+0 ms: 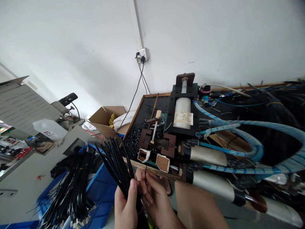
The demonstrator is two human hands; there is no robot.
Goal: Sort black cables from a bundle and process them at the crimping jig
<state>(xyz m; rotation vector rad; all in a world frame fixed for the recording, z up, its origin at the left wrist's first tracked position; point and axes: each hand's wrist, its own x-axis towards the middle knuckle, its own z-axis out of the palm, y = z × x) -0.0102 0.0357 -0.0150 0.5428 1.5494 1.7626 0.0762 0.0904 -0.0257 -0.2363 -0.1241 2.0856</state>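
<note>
Workbench fixture (pixel 164 127): a flat black plate in a wooden frame, carrying a white cylinder (pixel 183 113), brown rectangular blocks and a scatter of small black offcuts. Ribbed pale-blue hoses (pixel 228 127) loop from its right side to two dull metal cylinders (pixel 209 183). Below left, a blue plastic crate (pixel 100 197) holds a tangled heap of thin black strips. Bundle of black strips (pixel 114 159): glossy, straight and narrow, fanned upward to the left, just in front of the fixture's near edge. Left hand (pixel 126 206): fingers and thumb closed round the base of the bundle. Right hand (pixel 154 200): thumb and forefinger pinched together on a single thin black strip (pixel 145 170) standing upright beside the bundle, touching the left hand.
</note>
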